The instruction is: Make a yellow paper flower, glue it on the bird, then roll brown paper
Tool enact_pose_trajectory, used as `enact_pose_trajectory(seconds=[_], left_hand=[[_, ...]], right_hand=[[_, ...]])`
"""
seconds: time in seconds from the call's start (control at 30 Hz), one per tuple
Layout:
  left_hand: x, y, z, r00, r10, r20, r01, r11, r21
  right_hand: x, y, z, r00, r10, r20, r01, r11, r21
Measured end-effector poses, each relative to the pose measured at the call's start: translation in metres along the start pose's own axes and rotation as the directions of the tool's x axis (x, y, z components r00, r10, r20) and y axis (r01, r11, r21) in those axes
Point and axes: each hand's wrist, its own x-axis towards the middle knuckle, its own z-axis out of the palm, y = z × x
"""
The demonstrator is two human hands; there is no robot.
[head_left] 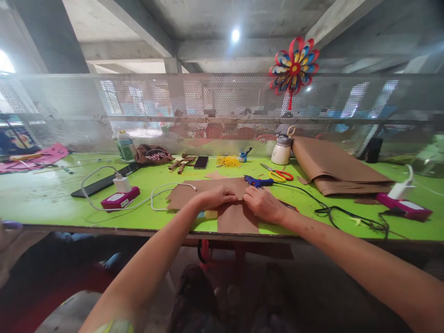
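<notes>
Brown kraft paper (239, 219) lies on the green table before me, one part hanging toward the front edge over a wider sheet (183, 192) behind. My left hand (218, 196) has its fingers closed at the left of a crease in the paper. Close beside it on the right, my right hand (262, 202) pinches the same crease, fingers curled. What lies under the fingertips is hidden. A blue glue gun (258, 181) rests just beyond my right hand, its black cord running right.
Scissors (277, 175), a cup (281, 150) and a stack of brown paper (343, 164) stand at the right. Pink power strips (120, 199) with cables sit on both sides. A phone (201, 162) and yellow shreds (229, 161) lie behind; a perforated metal screen (194, 111) borders the table.
</notes>
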Motion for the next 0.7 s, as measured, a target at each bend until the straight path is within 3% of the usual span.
enact_pose_trajectory(seconds=[0.07, 0.13, 0.23, 0.33, 0.43, 0.53, 0.6, 0.7], left_hand=[[-0.002, -0.002, 0.003, 0.999, -0.011, -0.031, 0.010, 0.999, -0.045], [-0.003, -0.003, 0.005, 0.999, -0.018, -0.043, 0.015, 0.998, -0.065], [-0.003, -0.001, 0.004, 0.998, 0.009, -0.063, -0.011, 0.999, -0.032], [-0.003, 0.002, 0.003, 0.996, 0.038, -0.076, -0.036, 0.999, 0.029], [-0.004, 0.004, 0.003, 0.996, 0.035, -0.076, -0.028, 0.995, 0.095], [-0.004, 0.005, 0.004, 0.994, 0.029, -0.103, -0.017, 0.994, 0.111], [-0.003, 0.007, 0.005, 0.992, 0.034, -0.119, -0.020, 0.993, 0.115], [-0.002, 0.011, 0.007, 0.991, 0.047, -0.129, -0.030, 0.991, 0.131]], right_hand=[[0.001, 0.002, 0.001, 0.995, 0.095, -0.039, -0.086, 0.981, 0.175], [0.004, 0.005, 0.002, 0.969, 0.247, -0.028, -0.215, 0.891, 0.400], [0.011, 0.011, 0.003, 0.896, 0.403, 0.184, -0.422, 0.648, 0.634], [0.017, 0.013, 0.006, 0.834, 0.361, 0.416, -0.546, 0.432, 0.718], [0.016, 0.013, 0.010, 0.791, 0.353, 0.500, -0.589, 0.218, 0.778], [0.011, 0.012, 0.014, 0.769, 0.402, 0.497, -0.558, 0.045, 0.828], [0.009, 0.011, 0.016, 0.759, 0.440, 0.480, -0.530, -0.011, 0.848], [0.007, 0.010, 0.016, 0.747, 0.498, 0.440, -0.503, -0.008, 0.864]])
